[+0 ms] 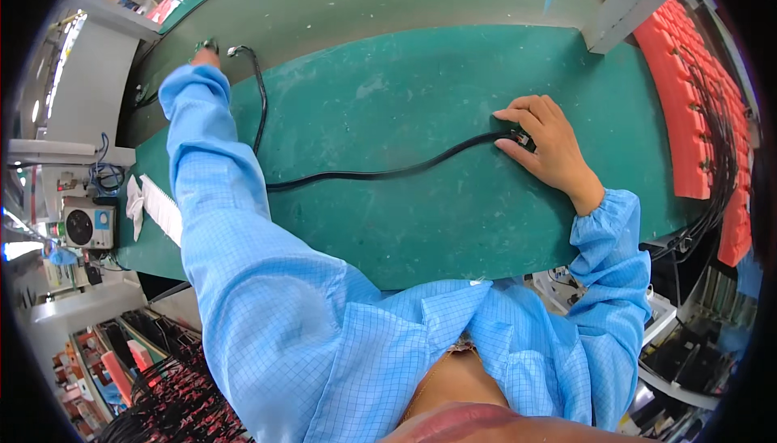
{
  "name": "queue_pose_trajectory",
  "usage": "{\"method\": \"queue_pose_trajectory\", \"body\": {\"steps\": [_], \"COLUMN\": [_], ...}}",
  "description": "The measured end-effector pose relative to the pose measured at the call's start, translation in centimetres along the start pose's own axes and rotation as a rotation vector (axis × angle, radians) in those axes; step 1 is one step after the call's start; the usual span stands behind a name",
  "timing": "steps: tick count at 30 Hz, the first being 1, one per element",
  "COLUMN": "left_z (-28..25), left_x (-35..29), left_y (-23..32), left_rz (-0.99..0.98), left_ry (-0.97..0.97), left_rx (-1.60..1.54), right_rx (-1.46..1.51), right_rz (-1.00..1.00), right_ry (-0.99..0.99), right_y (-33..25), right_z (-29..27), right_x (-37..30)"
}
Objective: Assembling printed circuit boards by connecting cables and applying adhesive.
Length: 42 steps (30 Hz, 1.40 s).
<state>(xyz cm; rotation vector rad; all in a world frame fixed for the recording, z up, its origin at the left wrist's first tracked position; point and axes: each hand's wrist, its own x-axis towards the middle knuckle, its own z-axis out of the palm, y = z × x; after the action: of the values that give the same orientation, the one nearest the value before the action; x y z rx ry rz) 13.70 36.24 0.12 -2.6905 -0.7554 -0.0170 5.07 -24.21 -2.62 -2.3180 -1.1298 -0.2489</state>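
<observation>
My right hand pinches one end of the black cable, which lies across the green mat. My left hand reaches far forward; its grip cannot be determined.

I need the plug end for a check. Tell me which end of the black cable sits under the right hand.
The near-right end of the black cable, pinched under the right hand; the other end lies far left, near the left hand.
</observation>
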Motion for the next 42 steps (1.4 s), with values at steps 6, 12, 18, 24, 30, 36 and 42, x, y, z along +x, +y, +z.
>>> {"method": "queue_pose_trajectory", "body": {"steps": [6, 12, 18, 24, 30, 36, 42], "left_z": [-4.4, -6.3, -8.8, -9.7, -11.1, -11.2, -11.0], "left_x": [3.6, -7.3, -20.7, -23.2, -23.2, -23.6, -23.8], "left_y": [7.0, 15.2, 19.2, 20.3, 22.7, 23.7, 22.3], "left_rz": [0.495, 0.933, 1.135, 1.063, 0.843, 1.078, 1.273], "left_ry": [0.399, 0.147, 0.071, 0.038, 0.021, -0.013, 0.054], "left_rx": [-1.109, -1.144, -0.434, -0.397, -0.554, -0.324, -0.365], "right_rx": [-0.028, 0.04, 0.124, 0.138, 0.148, 0.023, 0.1], "right_rz": [0.007, 0.014, 0.206, 0.072, 0.168, 0.151, -0.011], "right_ry": [-0.006, 0.023, 0.312, 0.139, 0.221, 0.106, -0.148], "right_y": [0.9, 1.1, 3.6, 2.6, 1.6, 2.2, 1.4], "right_z": [0.1, -0.6, -1.2, -1.3, -0.8, -2.4, -2.5], "right_x": [-0.6, -0.6, -2.1, -2.3, -2.6, -3.1, -2.8]}}
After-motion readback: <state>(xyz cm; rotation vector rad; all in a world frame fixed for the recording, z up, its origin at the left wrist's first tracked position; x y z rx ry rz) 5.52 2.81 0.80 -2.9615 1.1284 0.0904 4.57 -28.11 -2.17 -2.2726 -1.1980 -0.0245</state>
